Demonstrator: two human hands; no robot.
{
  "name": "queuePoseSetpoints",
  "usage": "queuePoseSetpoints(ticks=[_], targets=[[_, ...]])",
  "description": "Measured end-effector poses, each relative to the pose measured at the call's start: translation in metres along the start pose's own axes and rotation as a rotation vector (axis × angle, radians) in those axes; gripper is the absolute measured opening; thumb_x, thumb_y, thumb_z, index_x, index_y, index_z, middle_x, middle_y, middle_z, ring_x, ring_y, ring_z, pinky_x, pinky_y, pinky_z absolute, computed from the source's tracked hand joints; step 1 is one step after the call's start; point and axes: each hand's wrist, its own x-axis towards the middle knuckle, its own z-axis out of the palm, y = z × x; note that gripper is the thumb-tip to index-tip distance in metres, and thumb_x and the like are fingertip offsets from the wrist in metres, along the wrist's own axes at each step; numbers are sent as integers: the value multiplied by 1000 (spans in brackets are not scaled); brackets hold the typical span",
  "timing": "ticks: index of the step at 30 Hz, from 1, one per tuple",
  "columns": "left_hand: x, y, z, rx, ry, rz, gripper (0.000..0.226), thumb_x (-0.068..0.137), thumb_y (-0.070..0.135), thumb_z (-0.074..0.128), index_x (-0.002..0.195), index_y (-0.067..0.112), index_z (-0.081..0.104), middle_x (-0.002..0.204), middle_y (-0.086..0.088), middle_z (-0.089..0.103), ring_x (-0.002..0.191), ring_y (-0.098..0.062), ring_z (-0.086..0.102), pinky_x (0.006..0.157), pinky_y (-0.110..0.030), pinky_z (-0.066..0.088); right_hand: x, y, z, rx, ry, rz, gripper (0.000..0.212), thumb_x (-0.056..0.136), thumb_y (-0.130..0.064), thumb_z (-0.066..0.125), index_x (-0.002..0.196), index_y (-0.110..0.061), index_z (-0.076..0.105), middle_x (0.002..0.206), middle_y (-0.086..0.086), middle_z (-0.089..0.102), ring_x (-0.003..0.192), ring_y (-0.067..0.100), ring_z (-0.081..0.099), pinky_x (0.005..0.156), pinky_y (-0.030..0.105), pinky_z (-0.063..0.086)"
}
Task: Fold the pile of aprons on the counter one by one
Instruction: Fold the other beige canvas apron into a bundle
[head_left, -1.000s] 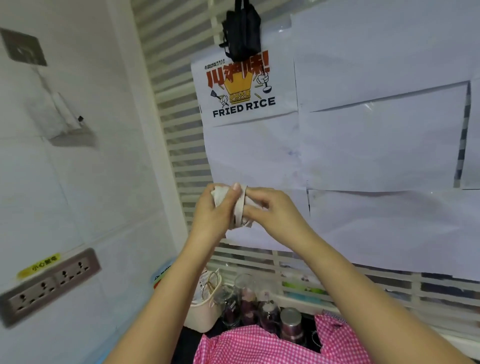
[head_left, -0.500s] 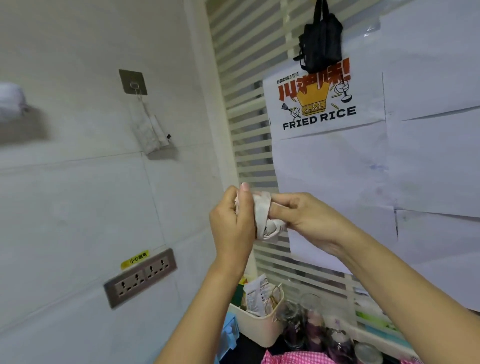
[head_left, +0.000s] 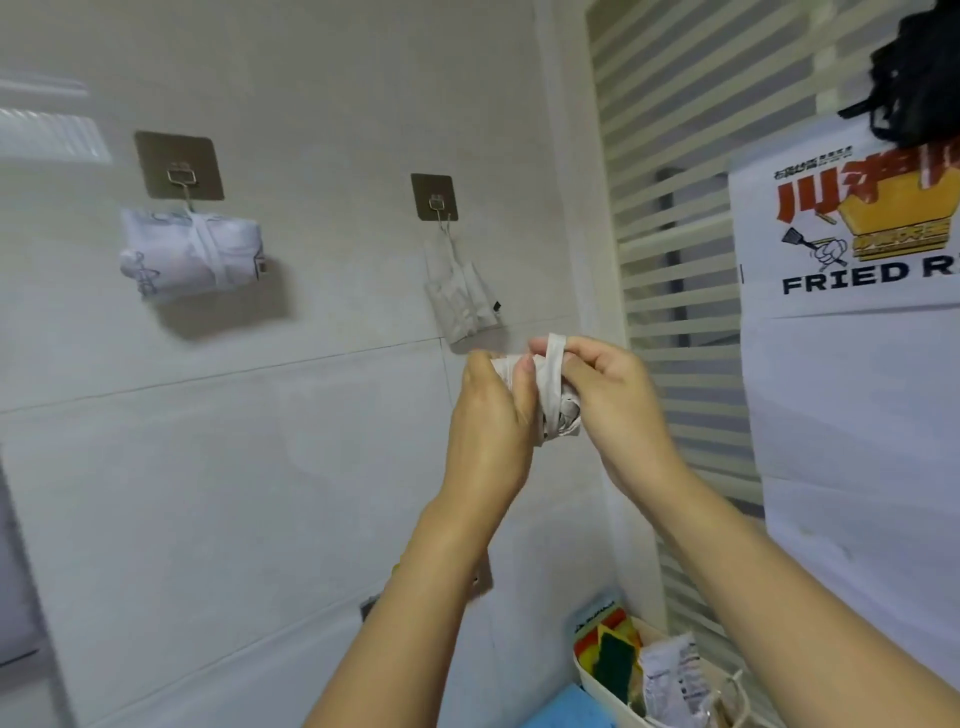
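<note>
Since 0.5 s ago the view has swung left, so the poster now sits at the 3 o'clock edge and a 2nd wall hook has come into sight; both hands have stayed on the bundle, and the right one has lifted a loop of strap above it.

Closest, the left hand (head_left: 488, 415) curls round the small rolled white apron bundle (head_left: 558, 415), thumb lying up along its side. The right hand (head_left: 610, 400), at 3 o'clock of the bundle, pinches the flat white fabric strap (head_left: 554, 358) between thumb and forefinger; the strap runs down around the roll. Bundle and hands are raised in the air just right of frame centre.

Lower, at 5 o'clock, a white plastic basket (head_left: 597, 680) holds yellow and green sponges (head_left: 613, 652) and a crumpled printed paper packet (head_left: 670, 675).

On the pale tiled wall, 2 square metal adhesive hooks (head_left: 179, 166) (head_left: 434, 196) each carry a load: a tied white printed cloth roll (head_left: 189, 254) at 10 o'clock, a smaller pale folded bundle (head_left: 460, 296) at 12 o'clock of the hands.

Farthest, a white "FRIED R" poster (head_left: 852, 234) and a black bag (head_left: 919, 78) hang on the slatted white blind (head_left: 675, 208).
</note>
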Motion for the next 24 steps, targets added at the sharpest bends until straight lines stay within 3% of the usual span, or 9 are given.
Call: queuePoseSetpoints(ticks=[4,6,10,13,15,18,20,22,24], targets=[[21,-25,-27,-139,-231,40,9,101,27,41,108,23,46,101,10,56,86,5,55,71,-14,44,33,11,20,-72,43,-84,22,91,-12,56,87,-20,76,80,3,74,77,23,71,69,42,58],[34,-43,-31,-153,-209,55,13,99,21,47,112,24,50,101,11,59,86,7,56,71,-10,44,56,17,31,-65,18,-55,21,90,-10,57,80,-16,75,76,8,73,74,27,71,66,44,57],[70,-64,-26,-187,-33,35,16,96,19,55,112,19,56,96,12,64,80,5,58,70,-11,45,111,20,55,-70,-21,16,31,90,-3,53,70,-18,71,74,8,72,67,23,70,61,33,54],[104,-73,-26,-290,-54,-31,23,95,16,56,118,16,58,101,6,67,87,-6,64,80,-23,53,155,22,63,-220,-25,-23,26,91,-6,54,75,-12,73,78,11,73,74,32,70,67,41,58],[125,-76,-27,-410,-107,-52,27,96,12,54,123,15,57,104,4,67,90,-7,66,79,-23,56,183,22,66,-346,-24,-99,21,90,-12,57,80,-1,73,84,21,70,79,38,67,71,48,56],[155,-81,-26,-527,-97,-67,30,96,6,53,124,13,58,103,3,68,86,-2,68,73,-19,56,219,17,73,-435,-12,-171,24,86,-17,64,81,5,70,80,27,65,61,24,55,59,36,46],[178,-86,-24,-506,-26,-65,30,94,6,55,123,14,60,102,3,69,89,-7,68,76,-23,57,240,11,82,-519,4,-220,26,85,-12,63,65,3,67,59,21,58,55,19,42,56,30,35],[198,-88,-20,-473,35,-77,27,93,8,57,118,16,62,103,0,70,94,-15,68,81,-30,57,259,2,92,-613,4,-269,45,82,-4,58,40,-12,44,40,-2,33,49,14,28,53,29,25],[216,-88,-16,-465,74,-96,22,92,10,59,110,21,64,101,-1,71,94,-18,68,84,-36,57,271,-7,99,-687,41,-284,50,79,2,52,41,-19,27,43,-3,22,50,14,19,50,29,20]])
